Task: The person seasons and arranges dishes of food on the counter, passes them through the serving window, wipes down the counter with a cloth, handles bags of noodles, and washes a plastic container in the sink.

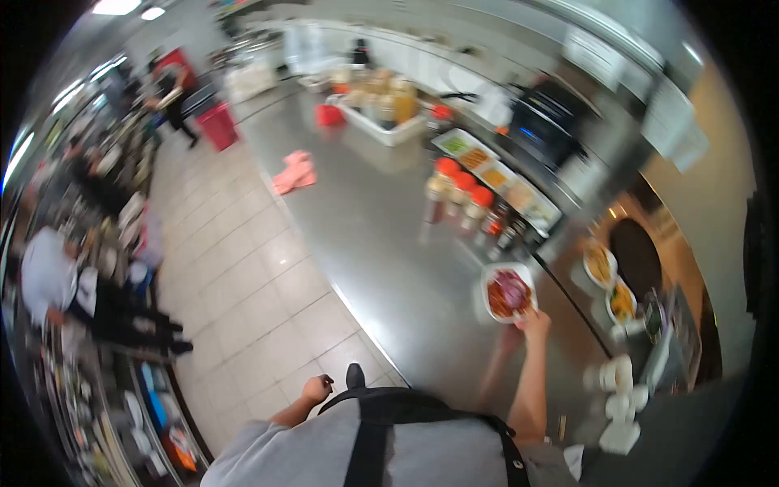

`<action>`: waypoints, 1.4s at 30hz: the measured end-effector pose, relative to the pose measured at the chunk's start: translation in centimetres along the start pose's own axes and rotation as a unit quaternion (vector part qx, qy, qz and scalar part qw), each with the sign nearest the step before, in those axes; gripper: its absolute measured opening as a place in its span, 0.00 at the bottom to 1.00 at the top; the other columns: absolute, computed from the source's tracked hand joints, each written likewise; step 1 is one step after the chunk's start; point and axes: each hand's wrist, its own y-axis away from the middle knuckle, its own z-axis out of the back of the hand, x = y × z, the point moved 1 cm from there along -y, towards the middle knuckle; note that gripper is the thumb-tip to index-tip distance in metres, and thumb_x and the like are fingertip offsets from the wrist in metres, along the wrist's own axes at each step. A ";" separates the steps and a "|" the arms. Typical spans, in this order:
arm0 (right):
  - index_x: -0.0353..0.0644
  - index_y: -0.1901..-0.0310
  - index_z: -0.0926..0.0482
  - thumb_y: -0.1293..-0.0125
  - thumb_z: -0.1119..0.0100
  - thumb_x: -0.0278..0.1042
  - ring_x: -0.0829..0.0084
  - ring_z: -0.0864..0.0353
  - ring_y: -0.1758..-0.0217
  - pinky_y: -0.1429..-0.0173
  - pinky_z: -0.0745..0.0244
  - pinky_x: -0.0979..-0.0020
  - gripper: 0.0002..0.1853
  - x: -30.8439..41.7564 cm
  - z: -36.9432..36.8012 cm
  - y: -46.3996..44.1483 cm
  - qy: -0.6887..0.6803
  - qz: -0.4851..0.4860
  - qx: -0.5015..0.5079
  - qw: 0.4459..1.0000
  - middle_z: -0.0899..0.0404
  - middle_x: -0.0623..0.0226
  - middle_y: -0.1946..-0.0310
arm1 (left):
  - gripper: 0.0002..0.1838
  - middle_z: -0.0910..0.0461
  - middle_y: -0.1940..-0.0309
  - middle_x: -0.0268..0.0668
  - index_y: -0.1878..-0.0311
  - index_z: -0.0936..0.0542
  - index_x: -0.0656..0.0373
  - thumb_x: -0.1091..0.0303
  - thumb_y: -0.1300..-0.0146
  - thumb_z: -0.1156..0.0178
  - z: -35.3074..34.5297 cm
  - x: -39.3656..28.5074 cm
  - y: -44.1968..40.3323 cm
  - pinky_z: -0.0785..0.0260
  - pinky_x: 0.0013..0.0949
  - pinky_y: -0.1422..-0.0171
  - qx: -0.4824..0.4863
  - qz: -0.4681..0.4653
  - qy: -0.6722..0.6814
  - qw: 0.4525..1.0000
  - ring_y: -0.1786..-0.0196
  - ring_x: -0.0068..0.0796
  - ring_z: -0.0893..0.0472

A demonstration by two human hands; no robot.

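My right hand (533, 323) grips the near edge of a white square bowl (490, 302) over the steel counter (365, 235). Red and purplish food (510, 294) fills the bowl. Over the tiled floor, my left hand (317, 388) hangs by my waist with its fingers curled; whether it holds something small and dark is blurred. Beyond the bowl stand several red-capped shakers (462, 188), beside a long tray of garnishes (495, 175). Right of the bowl, two white dishes of food (600, 267) sit on a wooden surface.
A pink cloth (295, 172) lies near the counter's left edge. Farther back stands a white bin of bottles (389, 130). White cups (615, 375) are at the right. People work at the left, one in a white top (49, 272). A red bin (217, 127) stands on the floor.
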 end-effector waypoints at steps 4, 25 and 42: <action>0.25 0.64 0.24 0.34 0.48 0.35 0.68 0.19 0.75 0.75 0.18 0.71 0.15 -2.4 4.1 -1.6 -0.001 -0.057 0.015 0.998 0.21 0.57 0.71 | 0.15 0.19 0.55 0.48 0.58 0.16 0.58 0.65 0.46 0.46 -1.9 7.6 -3.8 0.28 0.42 0.47 0.197 0.069 -0.186 0.960 0.52 0.47 0.20; 0.22 0.59 0.24 0.36 0.44 0.34 0.65 0.17 0.73 0.71 0.17 0.72 0.17 -2.2 -1.1 7.3 -0.077 -0.081 -0.021 0.993 0.20 0.54 0.66 | 0.16 0.16 0.69 0.47 0.57 0.18 0.64 0.65 0.45 0.44 -3.5 7.9 -5.8 0.23 0.38 0.64 0.085 0.028 0.011 0.996 0.71 0.37 0.16; 0.15 0.62 0.28 0.41 0.45 0.28 0.57 0.15 0.72 0.73 0.15 0.68 0.17 -0.7 10.7 -5.7 -0.082 -0.085 -0.291 0.949 0.21 0.43 0.65 | 0.13 0.16 0.68 0.44 0.52 0.22 0.65 0.69 0.36 0.45 -0.6 -7.8 -10.4 0.23 0.30 0.62 0.133 -0.075 -0.001 0.988 0.69 0.29 0.16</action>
